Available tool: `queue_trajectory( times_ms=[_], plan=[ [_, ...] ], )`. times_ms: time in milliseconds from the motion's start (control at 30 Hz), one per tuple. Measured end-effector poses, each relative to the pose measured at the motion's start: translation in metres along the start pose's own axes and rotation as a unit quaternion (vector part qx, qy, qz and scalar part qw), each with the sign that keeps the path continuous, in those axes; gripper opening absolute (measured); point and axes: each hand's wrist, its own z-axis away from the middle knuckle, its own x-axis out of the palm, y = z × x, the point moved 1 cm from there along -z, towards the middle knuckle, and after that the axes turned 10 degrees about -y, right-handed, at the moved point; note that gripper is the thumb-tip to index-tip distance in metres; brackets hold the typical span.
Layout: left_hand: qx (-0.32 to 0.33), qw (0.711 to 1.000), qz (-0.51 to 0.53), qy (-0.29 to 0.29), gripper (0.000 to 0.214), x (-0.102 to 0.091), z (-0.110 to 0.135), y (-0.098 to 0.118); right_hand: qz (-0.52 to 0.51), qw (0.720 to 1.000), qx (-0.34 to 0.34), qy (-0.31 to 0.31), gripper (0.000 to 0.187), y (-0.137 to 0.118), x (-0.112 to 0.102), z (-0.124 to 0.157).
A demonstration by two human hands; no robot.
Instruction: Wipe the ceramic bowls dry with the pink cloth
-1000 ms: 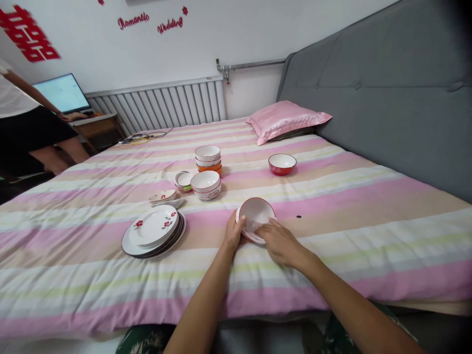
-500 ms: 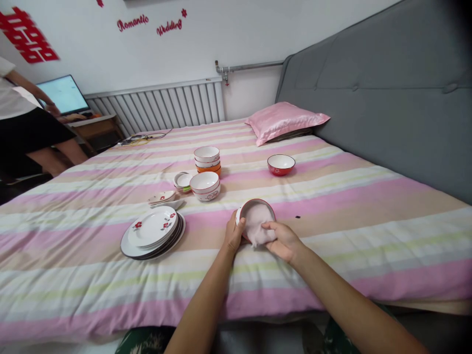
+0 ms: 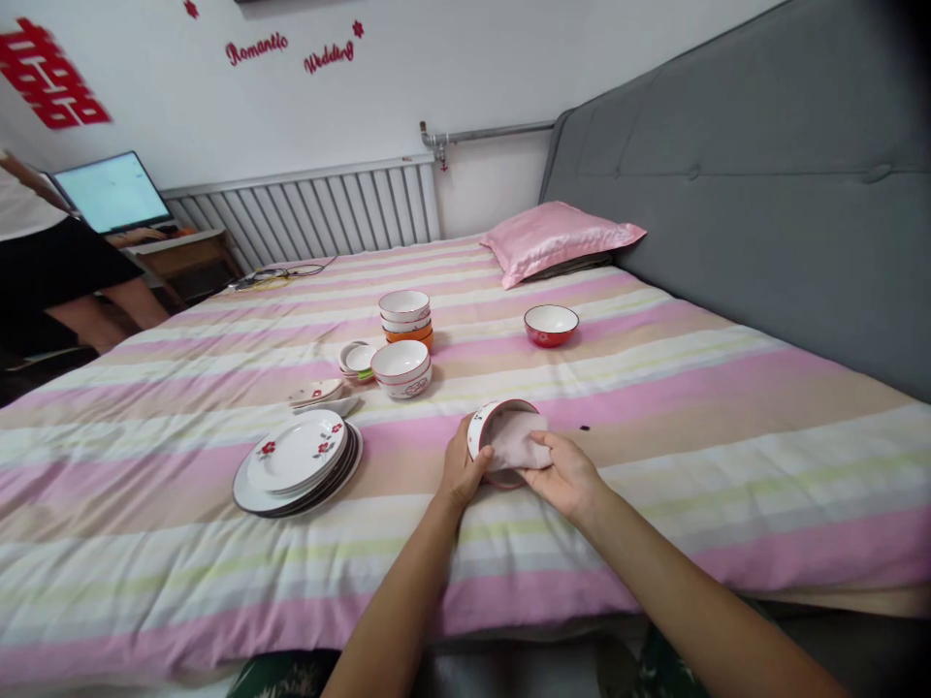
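My left hand (image 3: 464, 463) is closed on the left side of a white bowl (image 3: 480, 427) with a red rim, its thumb at the rim. The bowl is tipped so that its opening faces me and to the right. A pale pink cloth (image 3: 515, 441) lies in the bowl's mouth, pinched at its right end by my right hand (image 3: 567, 473). The cloth hides most of the bowl's inside. Both hands are just above the striped bedspread (image 3: 655, 465).
Stacked plates (image 3: 298, 454), small dishes (image 3: 318, 392), little round bowls (image 3: 358, 359), a white bowl pair (image 3: 401, 370) and a bowl stack (image 3: 405, 308) stand left. A red bowl (image 3: 551, 327) sits farther back, before a pink pillow (image 3: 560, 239). Another person (image 3: 65, 257) stands by a monitor (image 3: 112, 194).
The bowl has turned in my left hand, showing more of its patterned outside. My right hand has shifted the cloth slightly up and right across the opening.
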Motion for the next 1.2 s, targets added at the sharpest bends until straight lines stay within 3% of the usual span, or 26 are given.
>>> queue_trajectory(
  times_ms=[267,333,433,567,800,1067,1200],
  plan=[
    [0.039,0.998,-0.043,-0.040,0.070,0.002,0.001,0.008,-0.077,0.996,0.043,0.034,0.036,-0.009,0.017,0.003],
    [0.045,0.996,-0.054,-0.046,0.069,0.001,0.001,0.008,-0.030,0.999,0.025,0.026,0.042,-0.011,0.020,0.006],
    [0.049,0.995,-0.064,-0.052,0.068,0.000,0.001,0.009,0.124,0.992,-0.035,-0.012,0.046,-0.013,0.022,0.009],
    [0.054,0.995,-0.068,-0.054,0.068,0.000,0.001,0.011,0.288,0.945,-0.109,-0.111,0.047,-0.015,0.020,0.014],
    [0.046,0.994,-0.077,-0.062,0.076,-0.001,0.000,0.006,0.458,0.849,-0.124,-0.233,0.044,-0.017,0.009,0.020],
    [0.032,0.995,-0.065,-0.063,0.074,-0.001,-0.001,0.006,0.598,0.753,-0.141,-0.235,0.034,-0.015,0.008,0.013],
    [0.020,0.998,-0.045,-0.048,0.070,0.000,-0.002,0.003,0.635,0.730,-0.116,-0.223,0.028,-0.021,0.009,0.011]
  ],
)
